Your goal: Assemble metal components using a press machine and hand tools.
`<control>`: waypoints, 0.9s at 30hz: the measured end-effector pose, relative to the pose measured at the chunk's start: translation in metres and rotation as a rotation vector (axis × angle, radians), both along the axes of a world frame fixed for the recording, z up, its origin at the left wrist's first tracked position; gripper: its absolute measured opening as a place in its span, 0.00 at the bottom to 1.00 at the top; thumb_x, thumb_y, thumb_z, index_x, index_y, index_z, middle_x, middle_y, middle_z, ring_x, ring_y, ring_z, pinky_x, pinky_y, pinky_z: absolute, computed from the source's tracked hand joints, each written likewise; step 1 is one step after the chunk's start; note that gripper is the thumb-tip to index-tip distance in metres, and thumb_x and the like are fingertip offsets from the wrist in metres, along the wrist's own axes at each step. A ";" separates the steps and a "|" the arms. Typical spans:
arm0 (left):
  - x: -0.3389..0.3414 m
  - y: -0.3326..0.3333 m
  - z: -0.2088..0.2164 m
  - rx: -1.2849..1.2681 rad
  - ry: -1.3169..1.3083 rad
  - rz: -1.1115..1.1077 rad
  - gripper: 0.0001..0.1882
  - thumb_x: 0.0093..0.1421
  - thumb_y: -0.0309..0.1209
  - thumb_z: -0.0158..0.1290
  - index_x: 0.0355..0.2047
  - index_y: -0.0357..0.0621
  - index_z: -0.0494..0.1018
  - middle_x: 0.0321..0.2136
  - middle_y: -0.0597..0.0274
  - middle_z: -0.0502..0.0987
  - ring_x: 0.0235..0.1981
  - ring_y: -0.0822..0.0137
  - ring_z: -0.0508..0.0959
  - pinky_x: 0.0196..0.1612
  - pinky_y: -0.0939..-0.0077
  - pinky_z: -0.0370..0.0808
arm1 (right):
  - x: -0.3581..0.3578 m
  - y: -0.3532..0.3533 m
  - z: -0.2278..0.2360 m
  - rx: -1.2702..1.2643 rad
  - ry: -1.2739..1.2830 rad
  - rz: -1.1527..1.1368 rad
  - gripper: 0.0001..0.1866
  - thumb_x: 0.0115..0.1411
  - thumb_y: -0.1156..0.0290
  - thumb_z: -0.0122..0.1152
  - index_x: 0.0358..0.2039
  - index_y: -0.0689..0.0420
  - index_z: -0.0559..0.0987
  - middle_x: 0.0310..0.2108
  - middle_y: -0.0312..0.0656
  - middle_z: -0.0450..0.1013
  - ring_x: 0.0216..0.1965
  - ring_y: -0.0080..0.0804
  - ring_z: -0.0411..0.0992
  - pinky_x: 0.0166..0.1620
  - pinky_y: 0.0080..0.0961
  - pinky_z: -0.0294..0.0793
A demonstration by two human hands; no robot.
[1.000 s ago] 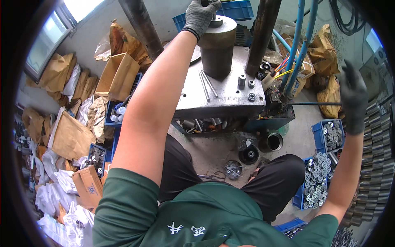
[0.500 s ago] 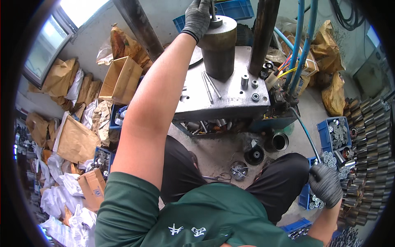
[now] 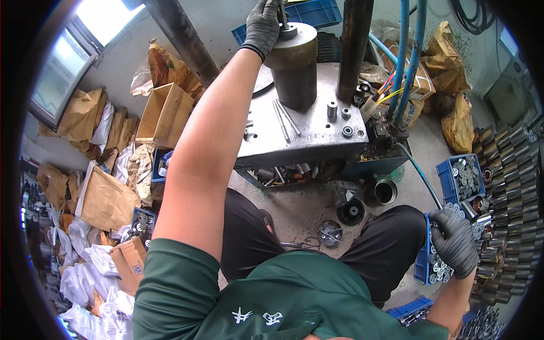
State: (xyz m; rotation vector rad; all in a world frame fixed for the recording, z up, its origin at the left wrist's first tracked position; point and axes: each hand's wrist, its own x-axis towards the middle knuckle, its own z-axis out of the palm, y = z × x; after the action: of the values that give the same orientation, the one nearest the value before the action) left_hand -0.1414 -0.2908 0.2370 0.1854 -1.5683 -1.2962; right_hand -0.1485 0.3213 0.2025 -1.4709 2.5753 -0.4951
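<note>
My left hand, in a grey glove, reaches to the top of a thick metal cylinder. Its fingers close around an upright metal rod, which stands in a small round collar on the cylinder's top; the fingertips are partly hidden. On the right, my gloved right hand lies over the end of a thin blue lever, fingers loosened and stretched. The cylinder stands on a steel press table. Two slim rods, a short sleeve and small rings lie there.
Dark steel columns flank the cylinder. Blue hoses run down at the right, near blue crates of round metal parts and stacked metal cylinders. A round black part sits on the floor. Cardboard and bags crowd the left.
My right hand has loosened from its fist around the lever and shifted slightly up and right. My left hand stays at the rod while the whole view shifts slightly.
</note>
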 end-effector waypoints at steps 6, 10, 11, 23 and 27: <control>0.002 -0.009 -0.001 -0.035 -0.001 0.008 0.15 0.75 0.42 0.47 0.46 0.46 0.77 0.24 0.67 0.76 0.23 0.74 0.75 0.26 0.78 0.75 | -0.001 -0.004 0.002 0.114 -0.050 0.034 0.10 0.56 0.75 0.62 0.39 0.61 0.83 0.34 0.53 0.79 0.36 0.54 0.79 0.41 0.42 0.78; 0.001 -0.003 0.000 -0.038 -0.013 0.010 0.15 0.74 0.41 0.47 0.44 0.46 0.78 0.23 0.67 0.76 0.22 0.73 0.75 0.25 0.78 0.74 | -0.001 -0.006 0.004 -0.041 -0.017 -0.044 0.10 0.57 0.74 0.62 0.39 0.61 0.83 0.33 0.53 0.79 0.36 0.54 0.79 0.41 0.42 0.78; 0.002 -0.001 0.001 -0.037 -0.013 0.010 0.15 0.74 0.41 0.47 0.44 0.46 0.78 0.23 0.67 0.76 0.22 0.73 0.75 0.25 0.78 0.74 | -0.001 -0.006 0.004 -0.048 -0.021 -0.049 0.10 0.57 0.74 0.62 0.40 0.61 0.83 0.33 0.53 0.79 0.36 0.54 0.79 0.41 0.42 0.79; 0.002 -0.006 -0.002 0.021 0.046 -0.077 0.14 0.71 0.39 0.48 0.40 0.44 0.78 0.22 0.66 0.76 0.20 0.73 0.75 0.23 0.78 0.73 | -0.002 0.001 -0.003 0.097 0.038 0.082 0.10 0.57 0.72 0.62 0.38 0.61 0.83 0.34 0.53 0.80 0.37 0.56 0.79 0.42 0.46 0.78; 0.002 -0.001 -0.001 0.055 0.015 -0.087 0.13 0.70 0.37 0.49 0.40 0.43 0.79 0.23 0.66 0.76 0.20 0.73 0.75 0.24 0.78 0.74 | -0.004 0.005 -0.008 0.288 -0.006 0.076 0.11 0.56 0.68 0.61 0.36 0.59 0.84 0.32 0.55 0.79 0.36 0.56 0.79 0.42 0.47 0.78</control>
State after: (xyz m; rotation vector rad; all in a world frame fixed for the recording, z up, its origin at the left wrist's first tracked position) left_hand -0.1396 -0.2922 0.2364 0.1427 -1.5439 -1.4062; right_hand -0.1523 0.3261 0.1940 -1.4544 2.4476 -0.1120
